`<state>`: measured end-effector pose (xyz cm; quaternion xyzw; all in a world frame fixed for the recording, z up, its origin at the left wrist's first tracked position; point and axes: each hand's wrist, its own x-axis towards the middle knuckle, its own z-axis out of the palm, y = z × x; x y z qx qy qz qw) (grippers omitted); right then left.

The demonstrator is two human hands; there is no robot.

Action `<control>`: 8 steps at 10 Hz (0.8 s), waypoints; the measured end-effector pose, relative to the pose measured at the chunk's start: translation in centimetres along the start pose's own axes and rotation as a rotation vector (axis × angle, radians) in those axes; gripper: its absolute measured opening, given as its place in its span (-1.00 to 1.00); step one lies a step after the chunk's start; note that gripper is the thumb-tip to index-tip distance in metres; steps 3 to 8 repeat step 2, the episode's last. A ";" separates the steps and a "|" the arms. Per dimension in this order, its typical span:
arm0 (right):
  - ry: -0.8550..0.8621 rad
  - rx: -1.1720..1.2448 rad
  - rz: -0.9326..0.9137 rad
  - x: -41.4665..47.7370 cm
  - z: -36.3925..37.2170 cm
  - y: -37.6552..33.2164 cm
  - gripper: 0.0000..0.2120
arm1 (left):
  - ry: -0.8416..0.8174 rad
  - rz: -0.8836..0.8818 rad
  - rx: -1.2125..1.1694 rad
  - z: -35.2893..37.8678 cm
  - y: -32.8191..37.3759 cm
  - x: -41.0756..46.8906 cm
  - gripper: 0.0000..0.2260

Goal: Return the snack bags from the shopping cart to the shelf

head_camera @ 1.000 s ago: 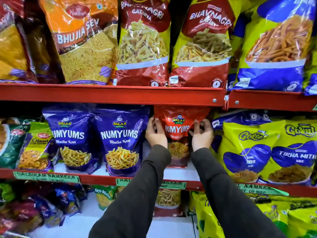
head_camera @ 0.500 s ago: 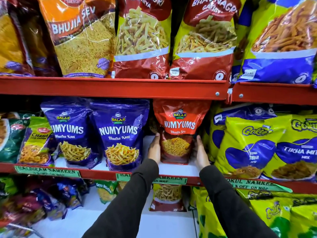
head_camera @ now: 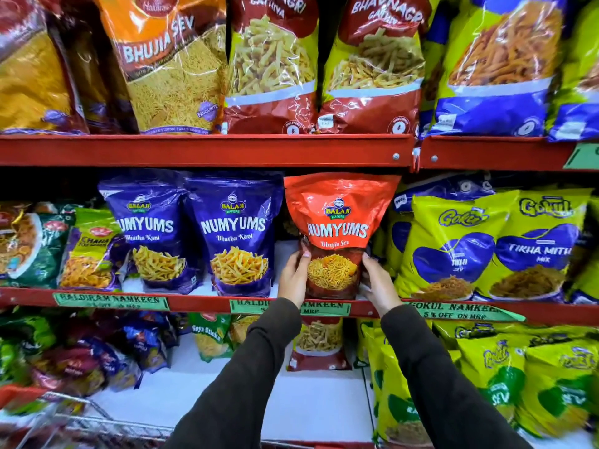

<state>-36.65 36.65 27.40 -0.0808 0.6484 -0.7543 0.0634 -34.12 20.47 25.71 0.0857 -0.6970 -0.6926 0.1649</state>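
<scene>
Red shelf (head_camera: 207,303) boards run across the view, and on the middle one an orange snack bag (head_camera: 338,234) stands upright at the near edge, its top just under the board above. Both hands, left (head_camera: 293,275) and right (head_camera: 379,281), clasp its lower sides, fingers curled on it. Purple bags (head_camera: 238,234) crowd its left, yellow bags (head_camera: 453,241) its right; a cart (head_camera: 94,422) rim shows at the near left.

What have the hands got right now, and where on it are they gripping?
The red Numyums bag, upright on the middle shelf: left hand and right hand clasp its lower sides.
</scene>
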 end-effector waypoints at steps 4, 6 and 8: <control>0.105 -0.130 -0.035 1.5 -1.3 1.4 -0.62 | 0.075 0.031 0.120 -0.7 2.0 -2.0 -0.60; 0.105 -0.130 -0.035 1.5 -1.3 1.4 -0.62 | 0.075 0.031 0.120 -0.7 2.0 -2.0 -0.60; 0.105 -0.130 -0.035 1.5 -1.3 1.4 -0.62 | 0.075 0.031 0.120 -0.7 2.0 -2.0 -0.60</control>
